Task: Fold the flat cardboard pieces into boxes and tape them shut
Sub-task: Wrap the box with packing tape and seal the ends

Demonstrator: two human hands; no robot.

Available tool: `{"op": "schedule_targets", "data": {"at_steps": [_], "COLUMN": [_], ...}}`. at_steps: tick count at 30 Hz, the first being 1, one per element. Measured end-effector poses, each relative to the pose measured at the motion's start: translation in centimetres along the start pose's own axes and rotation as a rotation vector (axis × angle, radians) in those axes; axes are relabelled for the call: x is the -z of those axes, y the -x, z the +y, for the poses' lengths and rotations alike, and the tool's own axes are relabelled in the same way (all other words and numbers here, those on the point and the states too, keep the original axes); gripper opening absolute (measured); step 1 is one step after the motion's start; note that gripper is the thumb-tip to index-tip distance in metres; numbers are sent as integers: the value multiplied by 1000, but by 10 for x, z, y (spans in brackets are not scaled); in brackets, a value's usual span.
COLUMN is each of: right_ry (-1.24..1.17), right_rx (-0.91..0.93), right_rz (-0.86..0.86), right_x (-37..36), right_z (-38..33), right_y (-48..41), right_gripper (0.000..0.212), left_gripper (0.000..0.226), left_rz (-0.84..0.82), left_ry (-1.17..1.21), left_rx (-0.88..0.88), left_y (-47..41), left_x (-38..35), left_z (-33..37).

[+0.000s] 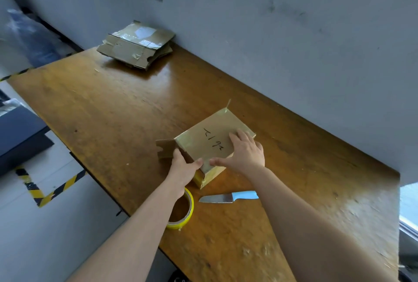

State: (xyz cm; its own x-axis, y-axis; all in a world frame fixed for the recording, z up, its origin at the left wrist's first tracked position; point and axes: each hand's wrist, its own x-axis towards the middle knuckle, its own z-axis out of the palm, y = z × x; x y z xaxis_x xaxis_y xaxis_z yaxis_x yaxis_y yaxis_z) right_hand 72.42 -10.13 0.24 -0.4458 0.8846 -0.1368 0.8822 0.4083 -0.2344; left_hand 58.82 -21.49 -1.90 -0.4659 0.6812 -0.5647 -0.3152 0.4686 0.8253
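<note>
Flat cardboard pieces [138, 44] lie stacked at the far-left corner of the bench [101, 100], against the grey wall [294, 32]. At the front edge the left forearm partly hides the tape roll [189, 208]; a knife [228, 197] lies just beside. The left hand [183, 168] grips the open end of the box [210, 141] near the bench's middle. The right hand [244, 155] presses flat on its top, fingers straight.

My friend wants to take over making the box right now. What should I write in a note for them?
The left hand grips the box at its open end; the right hand presses flat on its top.
The box sits on the table; tape roll and knife lie nearer the person; flat cardboard stack waits by the wall.
Done: box folded, far end looks taped.
Left: shut the flap, tape it, then fold the stack.
</note>
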Motion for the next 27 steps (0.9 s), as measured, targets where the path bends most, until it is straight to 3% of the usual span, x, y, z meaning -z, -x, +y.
{"op": "schedule_targets", "data": {"at_steps": [3, 5, 11, 15, 17, 19, 23, 27], "right_ry": [-44, -97, -356, -463, -453, -514, -925, -956], "right_rx": [25, 19, 6, -18, -72, -126, -248, -259], "right_rz": [-30, -29, -40, -110, -121, -54, 109, 133], "right_x": [-1, -1, 2, 8, 12, 15, 23, 27], "right_z": [0, 1, 11, 25, 27, 22, 9, 14], "right_y": [3, 7, 21, 29, 30, 33, 42, 50], "right_gripper": [108, 107, 106, 101, 92, 78, 52, 57], "left_gripper": [51, 59, 87, 72, 67, 65, 57, 71], "left_rz": [101, 69, -38, -46, -22, 13, 0, -131], "left_ry": [342, 500, 504, 598, 505, 266, -110, -375], "left_rx": [100, 179, 187, 73, -68, -235, -460, -536], "left_y": [-5, -10, -9, -8, -7, -4, 2, 13], "left_x": [6, 12, 23, 14, 5, -5, -16, -22], "left_z": [5, 9, 10, 12, 18, 22, 21, 18]}}
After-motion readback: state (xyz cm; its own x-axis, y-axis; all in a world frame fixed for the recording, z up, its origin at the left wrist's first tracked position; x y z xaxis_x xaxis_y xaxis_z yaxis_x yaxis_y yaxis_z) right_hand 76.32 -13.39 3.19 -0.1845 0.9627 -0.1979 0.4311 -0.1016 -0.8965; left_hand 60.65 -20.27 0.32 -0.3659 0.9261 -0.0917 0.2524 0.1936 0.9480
